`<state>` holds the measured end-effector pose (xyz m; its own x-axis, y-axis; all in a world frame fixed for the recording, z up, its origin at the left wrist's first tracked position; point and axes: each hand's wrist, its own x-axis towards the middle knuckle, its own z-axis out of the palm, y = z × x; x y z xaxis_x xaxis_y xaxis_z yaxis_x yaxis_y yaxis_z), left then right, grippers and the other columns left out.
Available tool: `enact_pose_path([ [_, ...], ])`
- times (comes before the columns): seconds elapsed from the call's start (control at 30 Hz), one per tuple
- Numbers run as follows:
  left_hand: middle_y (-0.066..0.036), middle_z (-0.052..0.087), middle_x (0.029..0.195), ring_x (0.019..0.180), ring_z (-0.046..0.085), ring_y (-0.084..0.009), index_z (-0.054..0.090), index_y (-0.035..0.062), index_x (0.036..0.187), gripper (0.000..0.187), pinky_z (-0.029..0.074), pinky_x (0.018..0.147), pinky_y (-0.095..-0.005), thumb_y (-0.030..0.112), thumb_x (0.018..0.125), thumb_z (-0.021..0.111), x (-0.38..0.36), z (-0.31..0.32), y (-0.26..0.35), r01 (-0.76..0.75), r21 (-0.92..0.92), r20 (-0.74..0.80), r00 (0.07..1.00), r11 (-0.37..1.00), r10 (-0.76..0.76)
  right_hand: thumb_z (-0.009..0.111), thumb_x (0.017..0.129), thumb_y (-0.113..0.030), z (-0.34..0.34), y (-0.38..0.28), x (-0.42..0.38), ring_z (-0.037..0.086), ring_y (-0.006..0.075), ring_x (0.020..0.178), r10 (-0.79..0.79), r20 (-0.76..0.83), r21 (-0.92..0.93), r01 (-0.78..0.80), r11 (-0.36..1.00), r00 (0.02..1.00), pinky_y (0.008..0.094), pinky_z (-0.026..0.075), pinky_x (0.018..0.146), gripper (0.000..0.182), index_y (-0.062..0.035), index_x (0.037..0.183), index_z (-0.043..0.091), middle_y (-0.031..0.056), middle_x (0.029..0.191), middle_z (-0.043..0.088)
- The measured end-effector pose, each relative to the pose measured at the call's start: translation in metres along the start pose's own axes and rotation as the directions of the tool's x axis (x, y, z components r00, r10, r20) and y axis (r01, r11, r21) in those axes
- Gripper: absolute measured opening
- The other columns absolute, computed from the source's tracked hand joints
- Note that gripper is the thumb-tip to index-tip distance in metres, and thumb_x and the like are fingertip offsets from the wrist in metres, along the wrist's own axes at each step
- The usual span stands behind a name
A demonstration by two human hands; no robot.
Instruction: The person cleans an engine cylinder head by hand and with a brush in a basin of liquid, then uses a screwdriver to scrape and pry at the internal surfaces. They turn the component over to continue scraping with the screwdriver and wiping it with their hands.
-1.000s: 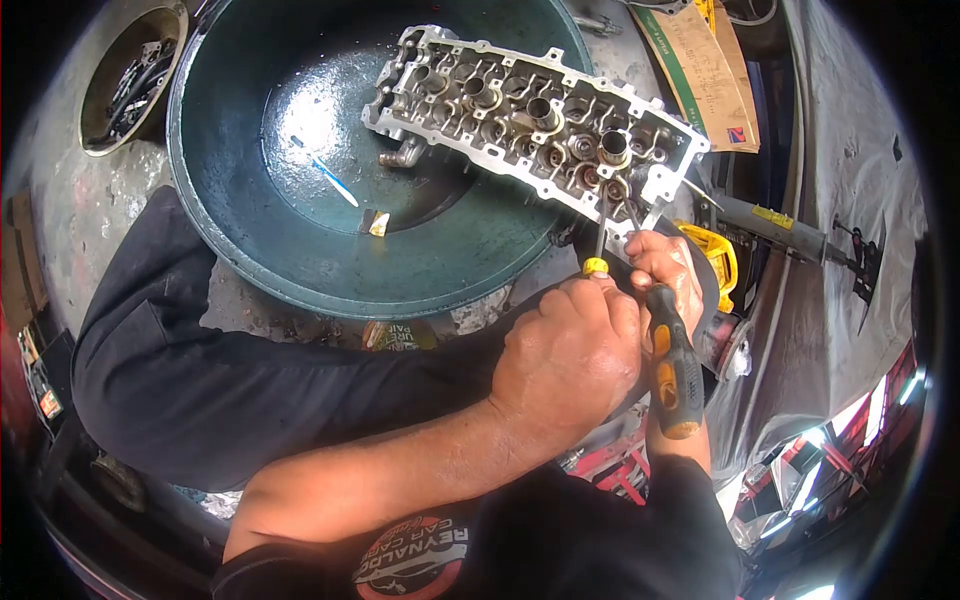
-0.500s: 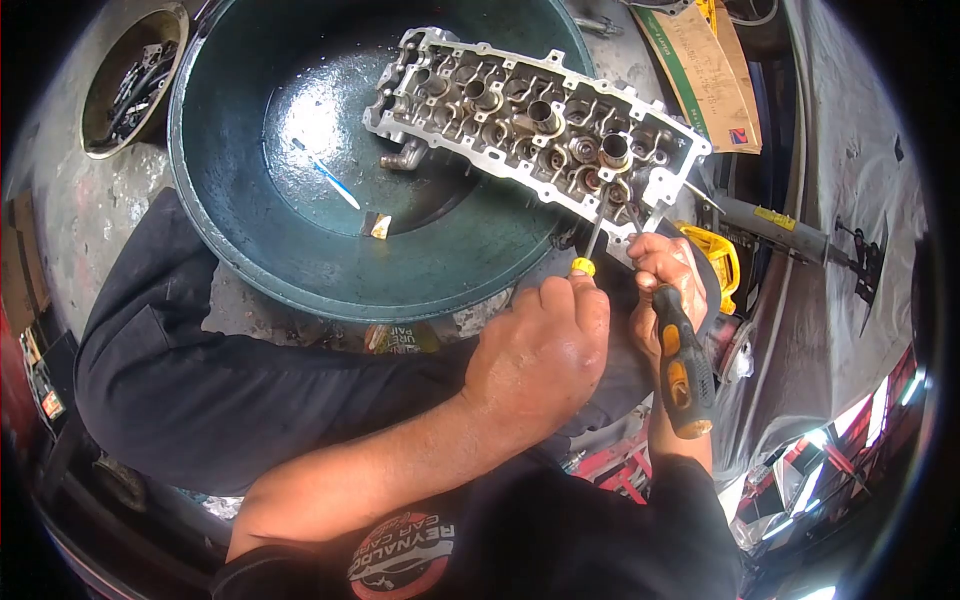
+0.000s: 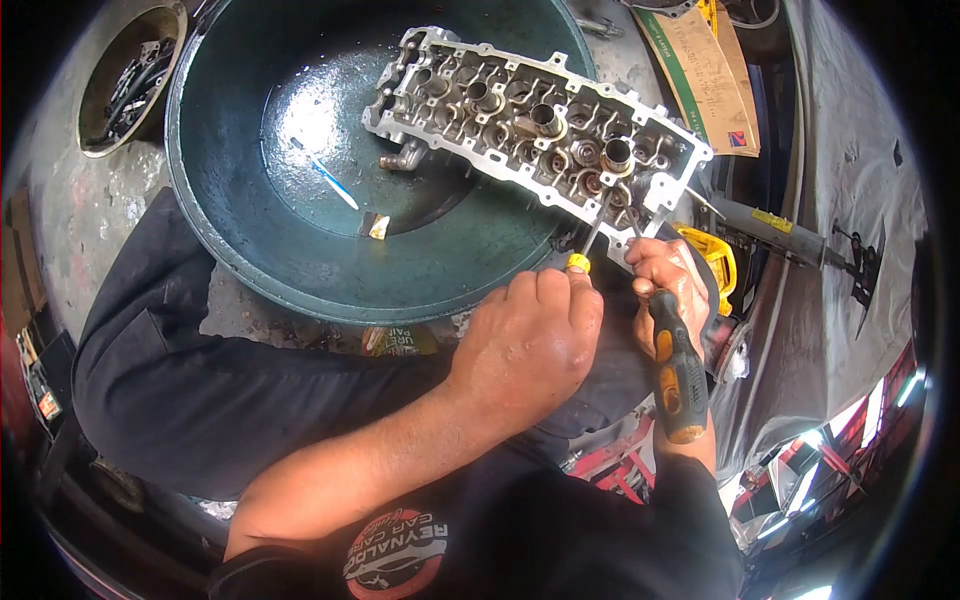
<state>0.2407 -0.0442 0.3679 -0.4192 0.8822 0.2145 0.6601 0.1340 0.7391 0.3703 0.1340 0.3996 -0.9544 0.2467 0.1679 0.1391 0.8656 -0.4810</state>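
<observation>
A silver cylinder head (image 3: 575, 195) lies tilted across the rim of a large green basin (image 3: 400, 308). My left hand (image 3: 530, 330) is closed round a yellow-handled screwdriver (image 3: 578, 263), whose shaft reaches over the near edge of the cylinder head. My right hand (image 3: 668, 280) grips a second screwdriver (image 3: 682, 390) with a black and orange handle. This handle sticks out below the fingers toward me, while its shaft goes in at the same end corner of the cylinder head. Both tips sit near a round bore there; exactly what they touch is too small to tell.
Inside the basin lie a blue-and-white pen-like stick (image 3: 327, 173) and a small scrap (image 3: 375, 225). A bowl of metal parts (image 3: 135, 90) stands at the left. Cardboard (image 3: 705, 75), a yellow object (image 3: 712, 262) and a grey cylinder (image 3: 770, 225) are at the right.
My left hand has shifted slightly left and toward me, leaning the yellow-handled screwdriver over more. The black and orange handle has moved slightly down. The cylinder head has barely moved.
</observation>
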Motion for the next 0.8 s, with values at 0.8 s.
enact_pose_path([
  [0.8, -0.008, 0.051, 0.078, 0.068, 0.055, -0.0223, 0.065, -0.0068, 0.107, 0.024, 0.049, 0.055, -0.0349, 0.006, 0.087, 0.066, -0.001, -0.006, -0.017, -0.150, -0.002, 0.008, 0.989, 0.989, 0.150, 0.074, 0.066, 0.012, -0.005, -0.007, 0.009, 0.064, 0.0227, 0.078, -0.022, 0.076, -0.033, 0.025, 0.999, 0.997, 0.0304, 0.053, 0.063, 0.041, -0.0011, 0.103, 0.060, 0.0181, 0.100, 0.070],
])
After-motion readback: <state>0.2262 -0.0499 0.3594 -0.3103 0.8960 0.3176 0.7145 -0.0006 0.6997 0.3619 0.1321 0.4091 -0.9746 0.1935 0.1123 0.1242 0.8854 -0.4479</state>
